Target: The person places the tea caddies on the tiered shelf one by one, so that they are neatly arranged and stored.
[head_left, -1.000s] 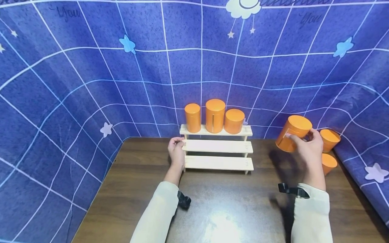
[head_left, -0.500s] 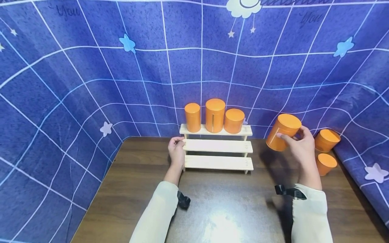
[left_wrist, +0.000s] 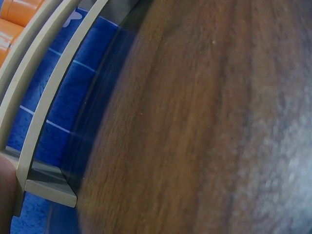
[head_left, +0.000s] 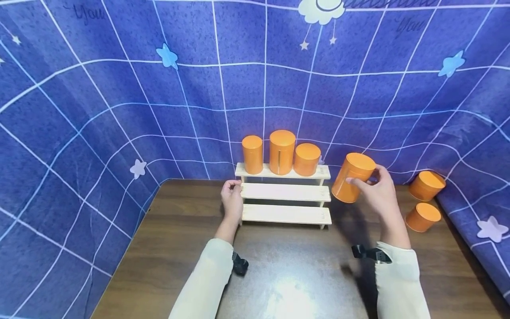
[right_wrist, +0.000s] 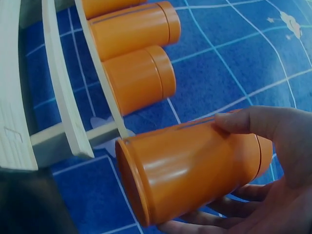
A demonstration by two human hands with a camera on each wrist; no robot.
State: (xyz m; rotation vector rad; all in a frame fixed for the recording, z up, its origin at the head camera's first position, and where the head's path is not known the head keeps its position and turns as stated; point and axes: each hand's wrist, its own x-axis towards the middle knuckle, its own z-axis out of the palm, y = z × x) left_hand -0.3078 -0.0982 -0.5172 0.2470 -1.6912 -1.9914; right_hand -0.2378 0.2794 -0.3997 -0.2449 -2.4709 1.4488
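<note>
My right hand (head_left: 380,190) grips a large orange lidded canister (head_left: 350,179), thumb on the near side and fingers around the far side. The canister is tilted and held above the table, just right of a three-tier wooden display rack (head_left: 284,192). In the right wrist view the canister (right_wrist: 190,170) lies across the palm, apart from the rack's end. My left hand (head_left: 232,199) pinches the left end of the rack's middle shelf; only a bit of finger (left_wrist: 7,190) shows in the left wrist view. On the top shelf stand a slim canister (head_left: 253,155), a tall canister (head_left: 282,153) and a short canister (head_left: 307,159), all orange.
Two short orange canisters, a rear one (head_left: 427,186) and a front one (head_left: 423,217), stand at the table's right side. A blue gridded cloth (head_left: 191,88) hangs behind and along both sides of the brown wooden table (head_left: 179,217).
My right hand has carried the large canister leftward toward the rack, uncovering more of the two short canisters at the right. My left hand stays at the rack's left end.
</note>
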